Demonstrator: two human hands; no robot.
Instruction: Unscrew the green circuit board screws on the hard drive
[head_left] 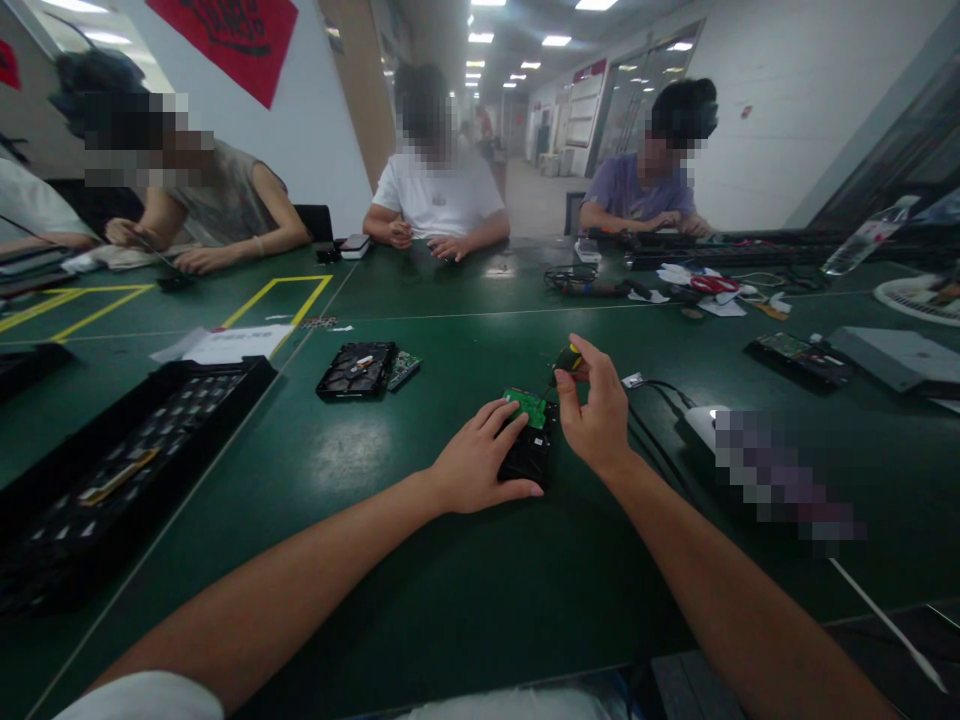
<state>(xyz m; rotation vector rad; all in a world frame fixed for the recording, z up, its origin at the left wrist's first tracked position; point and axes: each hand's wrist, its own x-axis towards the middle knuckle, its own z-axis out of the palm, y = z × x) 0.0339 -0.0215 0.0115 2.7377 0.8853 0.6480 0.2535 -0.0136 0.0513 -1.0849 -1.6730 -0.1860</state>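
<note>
A black device with a green circuit board point(532, 408) on its upper part lies on the green table point(360, 560). Across its left side rests my left hand point(480, 455), fingers spread and touching the board and the black casing point(529, 458). My right hand point(596, 405) pinches a screwdriver with a dark and yellow handle point(568, 362), just above the device's right edge. The screwdriver's tip is too small to make out clearly. Left of the device sits another black unit point(356, 370) with a loose circuit board point(405, 370) leaning at its side.
A long black tray point(142, 440) stands at the left. On the right are a power strip point(772, 470) with dark cables, a black module point(799, 358) and a grey box point(900, 358). A plastic bottle point(870, 237) stands farther back. Several people sit across the table.
</note>
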